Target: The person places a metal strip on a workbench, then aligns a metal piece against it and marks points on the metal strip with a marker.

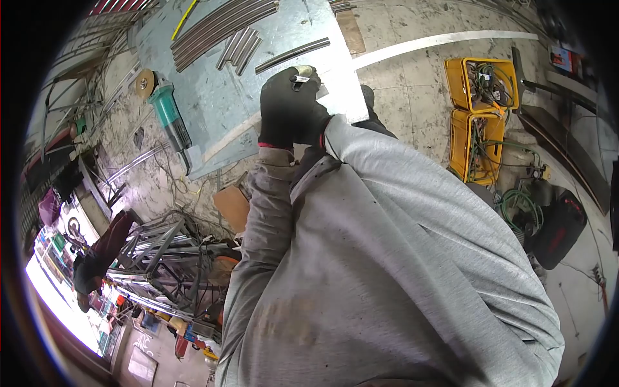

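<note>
Both my hands wear black gloves with red cuffs and are close together over the near edge of a grey metal sheet (219,103). My left hand (279,106) is closed, its fingers curled around a small white-and-black, pen-like object (301,79); its exact kind is unclear. My right hand (313,121) presses against the left one from the right side, and its fingers are mostly hidden. Just beyond the hands lies a pair of thin dark metal tubes (292,55). Shorter cut tubes (239,49) and a row of longer tubes (222,29) lie farther off.
A green angle grinder (169,115) lies at the sheet's left edge. Two yellow crates (456,87) with cables stand at right, near a black case (560,230). A long pale strip (445,42) crosses the floor. Metal frames (158,258) and another person (103,255) are at lower left.
</note>
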The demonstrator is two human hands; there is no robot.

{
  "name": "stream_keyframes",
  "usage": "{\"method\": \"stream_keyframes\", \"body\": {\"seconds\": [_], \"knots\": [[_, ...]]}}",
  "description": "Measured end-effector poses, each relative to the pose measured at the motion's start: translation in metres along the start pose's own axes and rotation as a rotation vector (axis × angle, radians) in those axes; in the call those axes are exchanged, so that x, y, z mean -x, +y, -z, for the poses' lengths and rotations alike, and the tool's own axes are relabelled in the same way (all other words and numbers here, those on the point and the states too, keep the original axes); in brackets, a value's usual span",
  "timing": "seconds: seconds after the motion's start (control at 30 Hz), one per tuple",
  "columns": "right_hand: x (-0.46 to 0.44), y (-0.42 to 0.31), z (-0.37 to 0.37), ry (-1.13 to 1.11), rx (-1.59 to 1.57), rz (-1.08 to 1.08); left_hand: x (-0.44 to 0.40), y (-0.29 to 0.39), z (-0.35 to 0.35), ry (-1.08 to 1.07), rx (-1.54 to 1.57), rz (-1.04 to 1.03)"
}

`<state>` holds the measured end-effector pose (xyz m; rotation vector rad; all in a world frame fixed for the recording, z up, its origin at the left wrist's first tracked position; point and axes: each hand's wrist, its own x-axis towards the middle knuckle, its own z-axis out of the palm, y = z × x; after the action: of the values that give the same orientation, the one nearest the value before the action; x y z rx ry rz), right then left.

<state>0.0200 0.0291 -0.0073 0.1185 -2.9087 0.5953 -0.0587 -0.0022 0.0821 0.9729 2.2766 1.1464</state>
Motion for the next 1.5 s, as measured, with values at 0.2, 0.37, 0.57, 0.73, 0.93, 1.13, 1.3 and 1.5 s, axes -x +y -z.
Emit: {"method": "stream_keyframes", "body": {"seconds": [0.2, 0.37, 0.57, 0.73, 0.93, 1.13, 1.3, 1.5], "knots": [[0.0, 0.005, -0.005, -0.019, 0.075, -0.005, -0.002, 0.004, -0.001, -0.005, 0.117, 0.174], [-0.005, 0.01, -0.005, 0.036, 0.077, -0.127, 0.014, -0.001, 0.019, 0.266, 0.126, 0.02], [-0.015, 0.012, 0.037, 0.004, -0.056, 0.108, 0.089, -0.067, 0.047, 0.683, -0.228, 0.09], [-0.008, 0.019, 0.043, 0.145, -0.061, 0.189, 0.139, -0.12, 0.031, 0.594, -0.329, 0.022], [0.016, 0.042, 0.07, 0.166, -0.11, 0.238, 0.135, -0.127, 0.027, 0.612, -0.612, -0.048], [0.047, 0.071, 0.097, 0.118, -0.071, 0.175, 0.146, -0.141, 0.044, 0.627, -0.602, -0.032], [0.047, 0.077, 0.113, 0.134, -0.035, 0.059, 0.157, -0.15, 0.057, 0.622, -0.637, -0.058], [0.033, 0.087, 0.105, 0.171, -0.123, 0.154, 0.158, -0.157, 0.048, 0.67, -0.638, 0.006]]}}
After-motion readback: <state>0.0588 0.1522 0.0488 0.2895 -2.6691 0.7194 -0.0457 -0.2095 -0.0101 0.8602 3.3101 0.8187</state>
